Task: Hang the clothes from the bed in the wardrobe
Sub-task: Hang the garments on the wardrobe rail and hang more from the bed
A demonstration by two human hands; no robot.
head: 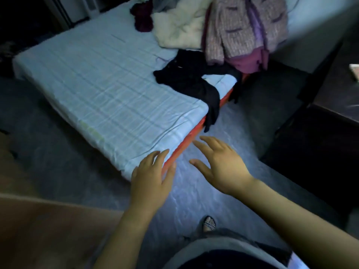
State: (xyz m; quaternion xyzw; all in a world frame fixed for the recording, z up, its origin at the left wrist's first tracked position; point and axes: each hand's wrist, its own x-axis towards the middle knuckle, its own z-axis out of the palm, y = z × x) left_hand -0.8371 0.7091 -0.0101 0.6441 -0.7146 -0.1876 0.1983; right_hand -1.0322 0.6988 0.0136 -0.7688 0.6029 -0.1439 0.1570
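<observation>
A low bed point(101, 90) with a pale sheet and a red side fills the middle. A black garment point(190, 78) lies on its near right part, one dark end trailing over the red edge. Behind it are a pink-lilac knit cardigan point(242, 26), a cream fluffy garment point(178, 26) and a dark maroon piece point(142, 18). My left hand point(151, 177) hovers over the bed's near corner, fingers apart and holding nothing. My right hand point(221, 166) reaches out over the floor toward the black garment's trailing end, fingers spread, apart from it. No wardrobe is visible.
Grey floor point(204, 191) runs between the bed and dark furniture point(320, 133) on the right. A brown surface point(48, 230) occupies the lower left. My sandalled foot point(209, 223) shows near the bottom. The room is dim, with dark shapes at the far left.
</observation>
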